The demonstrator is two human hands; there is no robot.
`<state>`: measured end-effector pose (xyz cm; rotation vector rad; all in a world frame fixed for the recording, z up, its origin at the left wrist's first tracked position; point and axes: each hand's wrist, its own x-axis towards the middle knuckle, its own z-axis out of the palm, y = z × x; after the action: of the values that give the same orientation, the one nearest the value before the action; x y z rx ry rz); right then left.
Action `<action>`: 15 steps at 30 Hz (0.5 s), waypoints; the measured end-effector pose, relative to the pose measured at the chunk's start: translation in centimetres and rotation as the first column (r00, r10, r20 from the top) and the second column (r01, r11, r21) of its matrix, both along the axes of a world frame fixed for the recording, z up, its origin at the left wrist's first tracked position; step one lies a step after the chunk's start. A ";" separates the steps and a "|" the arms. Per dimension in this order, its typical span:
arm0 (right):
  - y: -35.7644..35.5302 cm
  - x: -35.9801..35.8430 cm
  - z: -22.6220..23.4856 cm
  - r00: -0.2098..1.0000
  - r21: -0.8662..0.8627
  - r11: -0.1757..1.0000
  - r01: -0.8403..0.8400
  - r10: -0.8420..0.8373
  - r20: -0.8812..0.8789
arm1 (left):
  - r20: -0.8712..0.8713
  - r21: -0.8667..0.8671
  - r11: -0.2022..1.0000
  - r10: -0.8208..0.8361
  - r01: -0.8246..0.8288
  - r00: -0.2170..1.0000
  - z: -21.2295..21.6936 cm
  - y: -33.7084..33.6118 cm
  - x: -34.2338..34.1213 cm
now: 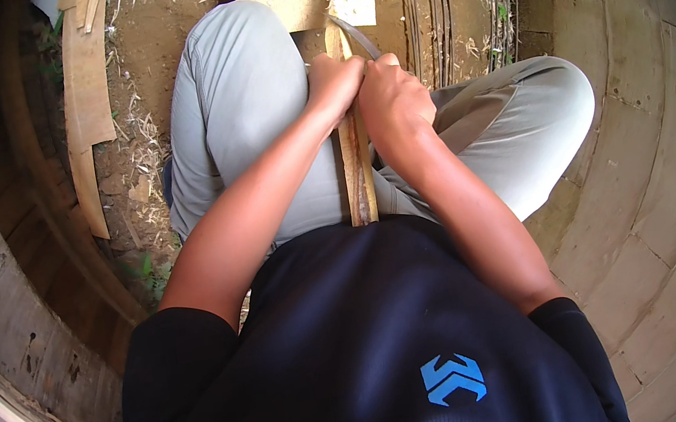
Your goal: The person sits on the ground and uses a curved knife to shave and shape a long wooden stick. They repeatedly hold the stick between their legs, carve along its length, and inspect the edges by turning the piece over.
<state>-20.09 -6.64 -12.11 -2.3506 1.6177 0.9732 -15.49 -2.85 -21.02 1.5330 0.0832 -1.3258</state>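
Bent grey-trousered legs hemmed both sides; a curved grey metal blade obstructed the front; room lay above the long brown wooden strip, nearer the torso.

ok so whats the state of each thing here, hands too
left hand: closed on the strip
right hand: closed on the knife, beside the left
knife: curved blade bare, at the strip's far part; handle hidden in the fist
strip: held lengthwise, near end at the shirt
shavings: scattered on the ground
shirt: worn
trousers: worn, knees bent
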 end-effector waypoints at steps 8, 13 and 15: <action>-0.6 -0.1 -0.4 0.992 -0.002 0.995 -0.100 0.100 0.074 | -0.104 -0.029 0.994 0.103 -0.107 0.989 -0.5 -0.2 -0.1; -2.5 -1.0 -0.2 0.989 0.048 0.992 -0.115 0.110 0.097 | -0.203 0.016 0.999 0.045 -0.043 0.978 2.3 -0.7 0.9; -2.8 -1.1 0.6 0.984 0.063 0.986 -0.156 0.150 0.098 | -0.202 0.045 0.998 0.041 -0.033 0.979 2.4 -0.7 1.0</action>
<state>-21.18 -9.47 -11.50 -2.4626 1.3645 0.9161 -14.51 -3.53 -18.61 1.4196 0.2686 -1.4550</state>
